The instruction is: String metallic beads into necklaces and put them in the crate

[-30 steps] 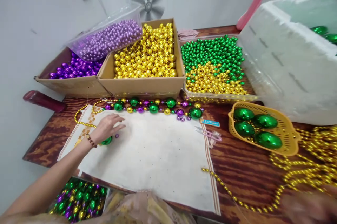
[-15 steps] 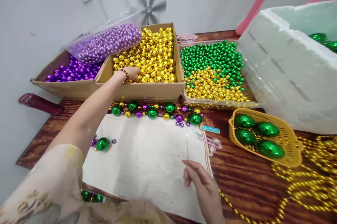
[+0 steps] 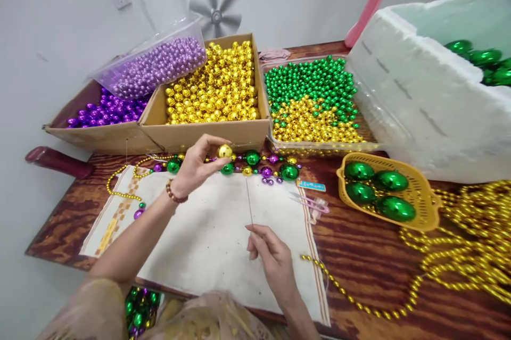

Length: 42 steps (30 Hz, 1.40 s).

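My left hand (image 3: 195, 165) is raised over the white cloth (image 3: 207, 233) and pinches a gold bead (image 3: 224, 151) between thumb and fingers. My right hand (image 3: 271, 256) rests low over the cloth and pinches a thin needle (image 3: 249, 202) that points up and away from me. Just behind the gold bead lies a strung row of green, purple and gold beads (image 3: 255, 164) along the cloth's far edge. A cardboard box of gold beads (image 3: 211, 87) stands behind that row.
A box of purple beads (image 3: 99, 111) and a tilted clear tub of lilac beads (image 3: 155, 66) stand at back left. A clear tray of green and gold beads (image 3: 313, 98), a yellow basket of large green balls (image 3: 383, 191), a foam box (image 3: 431, 90) and gold bead strands (image 3: 467, 244) fill the right.
My left hand has come back from the gold bead box holding one gold bead over the cloth. My right hand moved left and nearer, with the needle upright in it.
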Motion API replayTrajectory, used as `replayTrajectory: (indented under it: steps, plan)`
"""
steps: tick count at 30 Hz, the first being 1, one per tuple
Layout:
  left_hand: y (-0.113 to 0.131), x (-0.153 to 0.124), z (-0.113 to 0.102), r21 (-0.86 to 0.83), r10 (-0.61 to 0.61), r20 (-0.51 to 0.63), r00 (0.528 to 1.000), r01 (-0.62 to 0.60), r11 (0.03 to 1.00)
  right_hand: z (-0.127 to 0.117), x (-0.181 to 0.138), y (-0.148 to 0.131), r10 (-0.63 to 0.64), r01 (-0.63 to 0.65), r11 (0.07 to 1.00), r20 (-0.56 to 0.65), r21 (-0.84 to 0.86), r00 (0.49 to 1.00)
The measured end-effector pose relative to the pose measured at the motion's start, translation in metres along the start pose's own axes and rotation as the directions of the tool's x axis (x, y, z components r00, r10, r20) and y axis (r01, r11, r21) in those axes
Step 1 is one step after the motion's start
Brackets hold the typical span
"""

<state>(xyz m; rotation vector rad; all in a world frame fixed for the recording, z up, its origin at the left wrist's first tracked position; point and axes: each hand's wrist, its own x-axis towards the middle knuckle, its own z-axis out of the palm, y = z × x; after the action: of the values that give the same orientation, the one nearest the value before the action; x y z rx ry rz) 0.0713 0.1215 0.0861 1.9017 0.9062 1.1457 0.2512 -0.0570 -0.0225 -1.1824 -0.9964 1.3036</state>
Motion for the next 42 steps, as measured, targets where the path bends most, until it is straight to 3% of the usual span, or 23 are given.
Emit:
replayTrajectory:
  steps: [5, 14, 18, 22, 25, 32, 42]
  plan:
    - [-0.01, -0.043, 0.032, -0.028, 0.019, -0.117, 0.993, -0.022, 0.999, 0.002, -0.004, 0.001, -0.039, 0.039, 0.999, -0.045, 0.003, 0.998]
    - [-0.013, -0.061, 0.045, -0.171, -0.085, -0.225, 0.971, 0.047, 0.984, 0.006, -0.009, 0.009, -0.142, 0.136, 0.984, -0.051, -0.113, 0.988]
    - [-0.012, -0.059, 0.043, -0.369, -0.244, -0.202, 0.948, 0.157, 0.916, 0.007, -0.008, 0.012, -0.161, 0.154, 0.975, -0.03, -0.158, 0.987]
    - [-0.011, -0.053, 0.043, -0.594, -0.401, -0.2, 0.894, 0.215, 0.775, 0.006, -0.009, 0.015, -0.167, 0.162, 0.967, -0.009, -0.195, 0.986]
    - [-0.008, -0.051, 0.044, -0.674, -0.473, -0.181, 0.862, 0.242, 0.698, 0.007, -0.008, 0.015, -0.163, 0.159, 0.963, 0.0, -0.217, 0.987]
    - [-0.007, -0.05, 0.048, -0.715, -0.501, -0.134, 0.855, 0.266, 0.646, 0.011, -0.006, 0.012, -0.134, 0.13, 0.961, -0.001, -0.244, 0.991]
    - [-0.004, -0.06, 0.058, -0.696, -0.508, -0.113, 0.854, 0.297, 0.654, 0.019, 0.001, 0.012, -0.126, 0.114, 0.974, -0.052, -0.196, 0.991]
